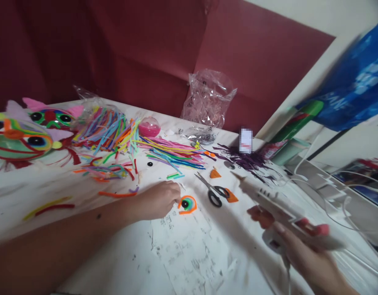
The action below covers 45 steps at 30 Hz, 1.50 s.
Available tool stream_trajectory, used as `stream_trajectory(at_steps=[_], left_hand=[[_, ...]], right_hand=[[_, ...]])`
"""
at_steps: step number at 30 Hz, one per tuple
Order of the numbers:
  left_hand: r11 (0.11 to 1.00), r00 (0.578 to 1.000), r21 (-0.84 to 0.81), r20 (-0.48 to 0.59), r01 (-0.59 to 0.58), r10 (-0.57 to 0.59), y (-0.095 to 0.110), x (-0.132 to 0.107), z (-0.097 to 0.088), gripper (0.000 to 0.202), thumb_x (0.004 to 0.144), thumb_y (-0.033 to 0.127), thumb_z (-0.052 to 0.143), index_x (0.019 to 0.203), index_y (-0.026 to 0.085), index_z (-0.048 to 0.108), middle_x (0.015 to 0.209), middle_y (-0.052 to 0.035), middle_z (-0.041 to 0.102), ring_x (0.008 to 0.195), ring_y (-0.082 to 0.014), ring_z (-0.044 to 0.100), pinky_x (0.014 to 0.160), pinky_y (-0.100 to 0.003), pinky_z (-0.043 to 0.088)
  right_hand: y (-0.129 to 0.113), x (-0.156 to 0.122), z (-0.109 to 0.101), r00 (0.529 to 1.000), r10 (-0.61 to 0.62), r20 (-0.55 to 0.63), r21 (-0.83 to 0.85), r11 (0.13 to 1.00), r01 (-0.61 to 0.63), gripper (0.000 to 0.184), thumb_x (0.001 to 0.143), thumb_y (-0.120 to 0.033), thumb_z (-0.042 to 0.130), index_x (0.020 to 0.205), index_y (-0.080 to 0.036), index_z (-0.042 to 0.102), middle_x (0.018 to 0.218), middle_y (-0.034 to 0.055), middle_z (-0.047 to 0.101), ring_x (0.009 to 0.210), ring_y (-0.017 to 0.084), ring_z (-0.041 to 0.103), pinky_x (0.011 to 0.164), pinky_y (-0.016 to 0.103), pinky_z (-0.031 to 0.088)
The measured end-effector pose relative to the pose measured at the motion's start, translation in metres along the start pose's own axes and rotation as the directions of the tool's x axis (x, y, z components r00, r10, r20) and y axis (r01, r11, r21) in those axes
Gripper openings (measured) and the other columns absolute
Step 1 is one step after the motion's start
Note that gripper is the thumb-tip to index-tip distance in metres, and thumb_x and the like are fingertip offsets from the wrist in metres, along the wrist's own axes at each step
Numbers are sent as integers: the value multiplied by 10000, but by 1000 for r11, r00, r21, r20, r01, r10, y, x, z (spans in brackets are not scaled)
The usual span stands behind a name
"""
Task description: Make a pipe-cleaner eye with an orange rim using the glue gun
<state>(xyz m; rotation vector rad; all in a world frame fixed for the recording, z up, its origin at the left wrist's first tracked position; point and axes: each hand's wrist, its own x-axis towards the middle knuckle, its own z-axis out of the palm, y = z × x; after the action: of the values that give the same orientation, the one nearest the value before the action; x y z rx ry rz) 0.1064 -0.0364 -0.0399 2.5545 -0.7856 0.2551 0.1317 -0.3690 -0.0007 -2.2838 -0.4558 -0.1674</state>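
Observation:
My right hand (pixel 291 241) is wrapped round the grip of a white hot glue gun (pixel 277 213), whose nozzle points up and to the left; both are smeared by motion. My left hand (pixel 166 198) is closed, with its fingertips at the edge of a pipe-cleaner eye (pixel 189 204). That eye has a black centre, green and blue bands and an orange outer loop, and it rests over a stained paper sheet (pixel 191 250). Black-handled scissors (pixel 211 190) lie between the hands, beside orange pieces (pixel 215 173).
Bundles of coloured pipe cleaners (pixel 176 153) lie across the back of the table. Finished-looking animal faces (pixel 19 141) stand at the left. A clear plastic bag (pixel 209 100) leans on the maroon backing. White cables (pixel 325 205) run along the right.

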Motion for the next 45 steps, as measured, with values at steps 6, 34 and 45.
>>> stream_trajectory(at_steps=[6, 34, 45], left_hand=[[999, 999, -35, -35, -32, 31, -5, 0, 2, 233, 819, 20, 444, 808, 174, 618, 853, -31, 606, 856, -167, 559, 800, -260, 415], [999, 1000, -40, -8, -18, 17, 0, -1, -5, 183, 755, 47, 438, 784, 166, 573, 836, -44, 611, 827, -182, 551, 767, -288, 426], [999, 1000, -46, 12, -8, 8, 1, 1, -7, 165, 729, 47, 466, 771, 170, 568, 813, -39, 602, 808, -182, 549, 751, -284, 423]], right_hand=[[45, 34, -34, 995, 35, -95, -554, 828, -83, 290, 820, -471, 474, 796, -214, 605, 784, 115, 675, 751, 306, 648, 616, 374, 488], [-46, 32, 126, 893, -337, 298, -13, 934, 357, 133, 764, -70, 590, 692, -181, 599, 740, 25, 587, 677, 154, 587, 612, 253, 457], [-54, 29, 129, 916, -286, 280, -109, 939, 326, 151, 771, -118, 570, 642, -190, 540, 702, 12, 575, 649, 155, 570, 586, 248, 413]])
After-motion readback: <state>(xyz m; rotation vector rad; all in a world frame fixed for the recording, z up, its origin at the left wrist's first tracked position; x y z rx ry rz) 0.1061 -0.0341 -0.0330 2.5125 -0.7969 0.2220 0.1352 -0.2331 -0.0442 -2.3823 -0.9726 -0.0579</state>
